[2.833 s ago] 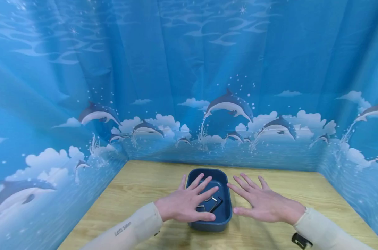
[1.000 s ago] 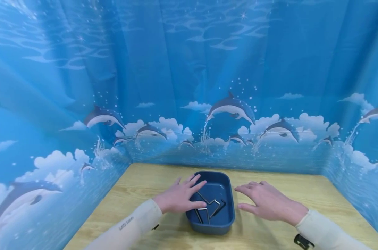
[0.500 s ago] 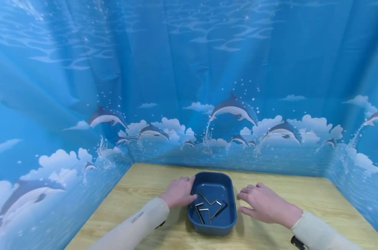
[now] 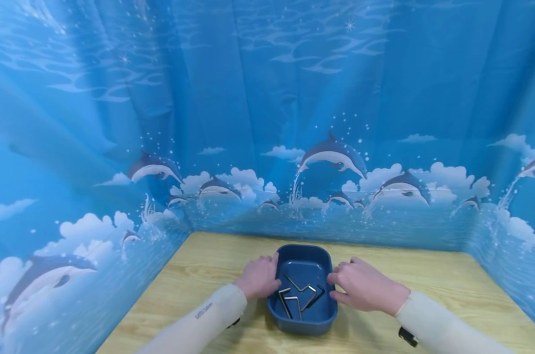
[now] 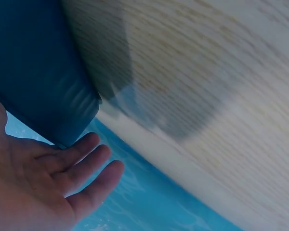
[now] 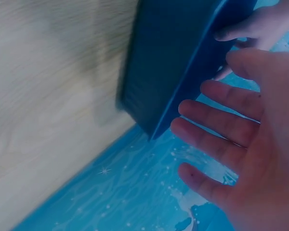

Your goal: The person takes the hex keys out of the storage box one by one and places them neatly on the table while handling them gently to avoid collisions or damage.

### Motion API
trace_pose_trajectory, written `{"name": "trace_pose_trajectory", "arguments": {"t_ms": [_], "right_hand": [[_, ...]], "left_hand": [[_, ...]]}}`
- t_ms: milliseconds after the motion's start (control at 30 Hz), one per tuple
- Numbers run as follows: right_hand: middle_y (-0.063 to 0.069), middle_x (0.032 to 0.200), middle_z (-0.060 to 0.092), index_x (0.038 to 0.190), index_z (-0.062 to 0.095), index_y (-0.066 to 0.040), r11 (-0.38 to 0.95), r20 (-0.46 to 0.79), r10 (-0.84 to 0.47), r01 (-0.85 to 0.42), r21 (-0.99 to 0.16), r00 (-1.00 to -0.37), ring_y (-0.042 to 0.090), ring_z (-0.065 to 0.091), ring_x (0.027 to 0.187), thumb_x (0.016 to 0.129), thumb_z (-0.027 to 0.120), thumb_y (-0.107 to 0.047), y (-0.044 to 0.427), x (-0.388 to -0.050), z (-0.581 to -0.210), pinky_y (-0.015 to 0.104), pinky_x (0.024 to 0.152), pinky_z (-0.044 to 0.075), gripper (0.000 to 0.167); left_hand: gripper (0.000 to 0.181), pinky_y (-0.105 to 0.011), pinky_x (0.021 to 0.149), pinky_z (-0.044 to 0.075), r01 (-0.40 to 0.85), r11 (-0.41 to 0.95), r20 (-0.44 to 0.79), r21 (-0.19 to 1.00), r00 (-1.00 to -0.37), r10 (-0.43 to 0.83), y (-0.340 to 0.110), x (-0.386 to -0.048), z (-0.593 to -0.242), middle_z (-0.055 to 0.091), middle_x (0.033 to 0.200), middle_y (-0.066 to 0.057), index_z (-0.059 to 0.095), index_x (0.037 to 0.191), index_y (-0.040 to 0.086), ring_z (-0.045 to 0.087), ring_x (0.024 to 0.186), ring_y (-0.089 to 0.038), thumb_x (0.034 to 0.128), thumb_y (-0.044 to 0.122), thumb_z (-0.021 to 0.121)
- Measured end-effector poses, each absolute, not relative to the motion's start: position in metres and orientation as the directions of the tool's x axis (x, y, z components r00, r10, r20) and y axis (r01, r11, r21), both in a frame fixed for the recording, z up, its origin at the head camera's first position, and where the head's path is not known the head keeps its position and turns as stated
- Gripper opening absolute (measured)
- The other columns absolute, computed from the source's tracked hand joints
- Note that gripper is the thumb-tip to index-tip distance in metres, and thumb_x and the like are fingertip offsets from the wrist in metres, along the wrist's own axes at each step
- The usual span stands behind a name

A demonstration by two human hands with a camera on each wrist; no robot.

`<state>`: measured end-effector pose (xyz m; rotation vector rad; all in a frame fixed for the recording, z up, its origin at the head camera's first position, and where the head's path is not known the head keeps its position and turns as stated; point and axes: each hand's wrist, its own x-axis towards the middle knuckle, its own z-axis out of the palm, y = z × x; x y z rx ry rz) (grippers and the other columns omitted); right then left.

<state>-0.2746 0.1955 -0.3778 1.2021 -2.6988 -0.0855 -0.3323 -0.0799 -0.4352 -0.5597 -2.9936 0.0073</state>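
A dark blue rectangular tray [image 4: 302,327] stands on the wooden table in the head view. Several L-shaped hex keys [image 4: 299,306], some silver and some black, lie loose on its floor. My left hand [image 4: 258,278] grips the tray's left rim, its thumb over the edge; in the left wrist view its other fingers stay loosely extended beside the outer wall. My right hand [image 4: 366,286] is at the tray's right rim with relaxed fingers. In the right wrist view, those fingers [image 6: 216,122] look slightly apart from the wall and hold nothing.
Pale wood-grain table [image 4: 205,260] surrounds the tray. A blue curtain [image 4: 267,98] printed with dolphins and clouds encloses the back and both sides. A small dark device [image 4: 408,337] shows under the right cuff.
Both hands had spread fingers at first. My left hand has lowered from above the tray to its left rim. My right hand has relaxed its fingers and moved left to the right rim.
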Motion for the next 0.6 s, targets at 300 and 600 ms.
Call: {"name": "trace_pose_trajectory", "arguments": {"t_ms": [300, 600], "right_hand": [[-0.017, 0.077, 0.067, 0.09, 0.072, -0.026, 0.602, 0.132, -0.796, -0.794, 0.08, -0.591, -0.002, 0.06, 0.071, 0.096, 0.06, -0.054, 0.168, -0.293, -0.379, 0.037, 0.066, 0.042, 0.031], [-0.016, 0.073, 0.068, 0.094, 0.076, -0.022, 0.583, 0.105, -0.809, -0.812, 0.022, -0.578, -0.006, 0.056, 0.061, 0.093, 0.07, -0.043, 0.14, -0.316, -0.382, 0.038, 0.07, 0.052, 0.021]], "left_hand": [[0.073, -0.049, 0.095, 0.053, 0.326, 0.945, 0.11, 0.038, -0.941, 0.321, -0.08, -0.33, -0.438, 0.063, 0.135, -0.016, 0.043, 0.15, 0.001, 0.06, 0.124, -0.032, 0.0909, 0.037, 0.066], [0.072, -0.05, 0.098, 0.051, 0.301, 0.952, 0.079, 0.052, -0.952, 0.296, -0.079, -0.328, -0.438, 0.06, 0.139, -0.015, 0.04, 0.153, 0.002, 0.058, 0.127, -0.031, 0.0937, 0.037, 0.063]]}}
